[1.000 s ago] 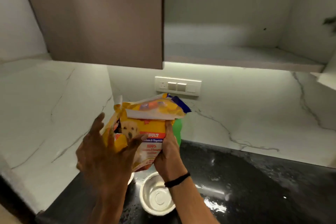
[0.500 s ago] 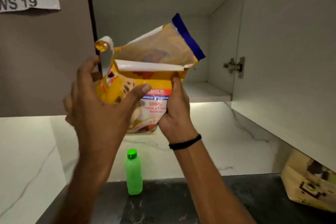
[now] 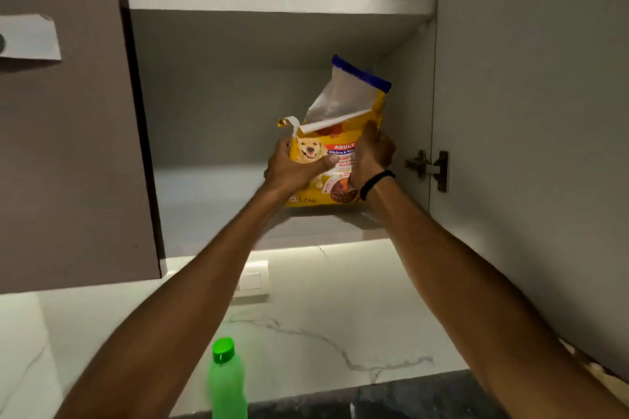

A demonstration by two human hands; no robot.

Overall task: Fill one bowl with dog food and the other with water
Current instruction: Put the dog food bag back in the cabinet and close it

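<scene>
One green bottle [image 3: 226,381] stands nearest, by the dark counter [image 3: 408,398]. Two arms reach up past it. The left hand [image 3: 292,170] and right hand [image 3: 372,155], fingers curled tight on one open yellow bag [image 3: 335,143], hold it upright at the lower shelf [image 3: 211,201] of two, near the right wall of the cabinet [image 3: 221,95], with bare board stretching left. Whether its base touches I cannot tell. Half a second ago the bag was nearer, out in front of the cabinet
</scene>
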